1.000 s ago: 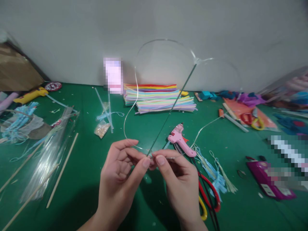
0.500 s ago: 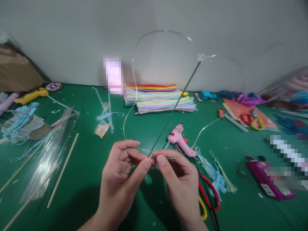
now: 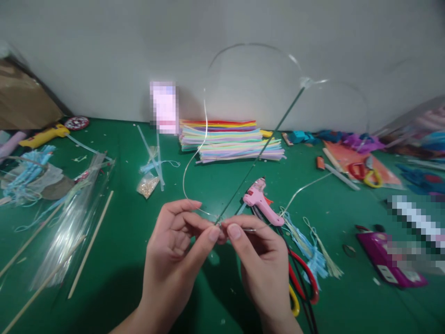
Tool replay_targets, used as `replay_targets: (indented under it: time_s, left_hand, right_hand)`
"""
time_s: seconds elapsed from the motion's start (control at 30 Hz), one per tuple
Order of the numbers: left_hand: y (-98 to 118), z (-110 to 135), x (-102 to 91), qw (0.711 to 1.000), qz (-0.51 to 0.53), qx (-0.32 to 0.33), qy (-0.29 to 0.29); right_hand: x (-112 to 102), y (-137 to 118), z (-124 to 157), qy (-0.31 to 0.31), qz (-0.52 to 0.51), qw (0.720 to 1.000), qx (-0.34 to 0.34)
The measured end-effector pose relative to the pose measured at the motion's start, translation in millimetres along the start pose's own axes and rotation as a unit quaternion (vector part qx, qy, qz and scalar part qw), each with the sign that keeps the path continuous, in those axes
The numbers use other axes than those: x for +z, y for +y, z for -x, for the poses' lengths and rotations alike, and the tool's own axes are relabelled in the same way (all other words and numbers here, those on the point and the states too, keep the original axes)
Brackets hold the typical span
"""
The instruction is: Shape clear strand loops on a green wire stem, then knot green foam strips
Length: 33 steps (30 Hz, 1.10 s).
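Observation:
Between my hands stands a large loop of thin silvery wire (image 3: 206,118), with a dark green stick (image 3: 273,137) running slantwise across it. Whitish, clear material (image 3: 306,82) joins the stick's upper end to the wire. My left hand (image 3: 174,250) pinches the lower joint of stick and wire between thumb and index finger. Right beside it, my right hand (image 3: 262,260) is closed in a pinch on the wire at the same joint. Fingertips partly hide that joint.
A pink glue gun (image 3: 262,202) lies just beyond my right hand, near red-and-yellow-handled scissors (image 3: 304,273). Pastel pipe cleaners (image 3: 239,150) are stacked at the wall. Wooden sticks (image 3: 91,246) and clear plastic sleeves (image 3: 66,241) lie left; a purple packet (image 3: 385,260) lies right.
The upper part of the wire loop and the green stick have tilted to the right. Both hands keep their pinch at the lower joint, almost in place.

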<state>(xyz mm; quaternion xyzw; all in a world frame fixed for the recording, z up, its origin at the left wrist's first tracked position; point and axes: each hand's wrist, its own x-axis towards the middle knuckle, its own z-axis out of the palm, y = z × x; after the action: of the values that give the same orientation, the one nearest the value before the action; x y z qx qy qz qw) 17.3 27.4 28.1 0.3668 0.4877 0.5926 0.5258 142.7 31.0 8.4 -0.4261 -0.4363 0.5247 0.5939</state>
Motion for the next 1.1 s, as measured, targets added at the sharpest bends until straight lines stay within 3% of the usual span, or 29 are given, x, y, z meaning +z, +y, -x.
replay_targets:
  time_s: [0.47, 1.1]
  left_hand:
    - [-0.6, 0.4, -0.1, 1.000, -0.005, 0.004, 0.004]
    - [-1.9, 1.3, -3.5, 1.000, -0.010, 0.020, 0.000]
  right_hand:
    - [1.0, 1.4, -0.3, 0.020, 0.010, 1.000, 0.004]
    - [-0.4, 1.7, 2.2, 0.001, -0.004, 1.000, -0.006]
